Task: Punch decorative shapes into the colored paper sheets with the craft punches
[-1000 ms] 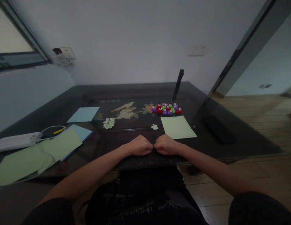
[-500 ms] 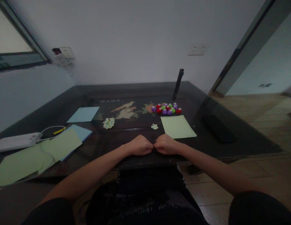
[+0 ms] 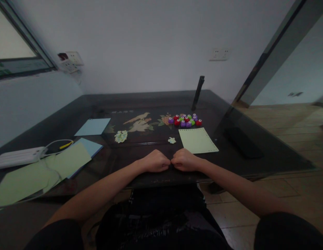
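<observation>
My left hand [image 3: 156,161] rests as a fist on the front edge of the dark table [image 3: 140,177]. Beside it lies my right hand [image 3: 184,160], likewise a fist, the knuckles of the two nearly touching. Nothing shows in either. Just beyond my right hand is a pale green punched sheet [image 3: 198,140]. A small flowered piece [image 3: 172,140] lies ahead of the gap between my hands, and a larger flowered piece [image 3: 121,136] farther left. Behind the sheet sits a cluster of red, green and purple bead-like pieces [image 3: 186,120], each with a white eye-like spot.
A black upright stick [image 3: 198,93] stands at the back. On the left are a blue sheet [image 3: 93,127], overlapping green sheets [image 3: 65,162] and a white power strip [image 3: 19,157] with a cable. A dark flat object [image 3: 243,143] lies at right.
</observation>
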### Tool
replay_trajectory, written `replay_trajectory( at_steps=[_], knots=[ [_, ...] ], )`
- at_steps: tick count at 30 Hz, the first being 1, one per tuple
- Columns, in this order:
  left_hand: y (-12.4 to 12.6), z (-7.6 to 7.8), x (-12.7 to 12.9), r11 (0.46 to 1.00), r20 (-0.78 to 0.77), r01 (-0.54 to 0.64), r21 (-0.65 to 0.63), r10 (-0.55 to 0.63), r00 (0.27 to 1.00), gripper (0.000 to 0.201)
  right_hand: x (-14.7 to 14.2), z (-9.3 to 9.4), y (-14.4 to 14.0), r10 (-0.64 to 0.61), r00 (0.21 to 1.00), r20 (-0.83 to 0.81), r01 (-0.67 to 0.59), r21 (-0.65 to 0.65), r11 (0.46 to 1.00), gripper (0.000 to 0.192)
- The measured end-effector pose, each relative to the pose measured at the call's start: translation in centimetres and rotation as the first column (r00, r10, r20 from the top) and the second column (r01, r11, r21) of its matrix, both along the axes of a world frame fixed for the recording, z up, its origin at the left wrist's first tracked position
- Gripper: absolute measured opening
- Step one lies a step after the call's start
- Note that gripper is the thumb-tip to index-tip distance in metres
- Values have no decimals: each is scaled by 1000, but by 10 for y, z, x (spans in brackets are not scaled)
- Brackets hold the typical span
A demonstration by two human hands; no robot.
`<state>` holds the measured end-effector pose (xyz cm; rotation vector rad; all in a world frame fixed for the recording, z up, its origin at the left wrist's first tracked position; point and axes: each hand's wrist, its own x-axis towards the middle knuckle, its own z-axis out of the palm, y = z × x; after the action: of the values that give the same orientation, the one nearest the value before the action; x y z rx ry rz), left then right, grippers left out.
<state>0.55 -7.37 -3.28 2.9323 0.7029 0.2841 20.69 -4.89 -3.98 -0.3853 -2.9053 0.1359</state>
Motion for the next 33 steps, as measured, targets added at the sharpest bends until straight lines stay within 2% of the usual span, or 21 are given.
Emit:
replay_trajectory(
  at_steps=[8, 33],
  knots=[
    [0, -2, -1, 999, 19, 13, 31, -13, 1000, 21, -1, 3, -1, -3, 1000, 19, 3, -13, 1000, 16],
    [0, -1, 0, 1000, 20, -1, -9, 1, 1000, 21, -1, 1, 0, -15, 1000, 6, 15, -32, 999, 15]
  ],
)
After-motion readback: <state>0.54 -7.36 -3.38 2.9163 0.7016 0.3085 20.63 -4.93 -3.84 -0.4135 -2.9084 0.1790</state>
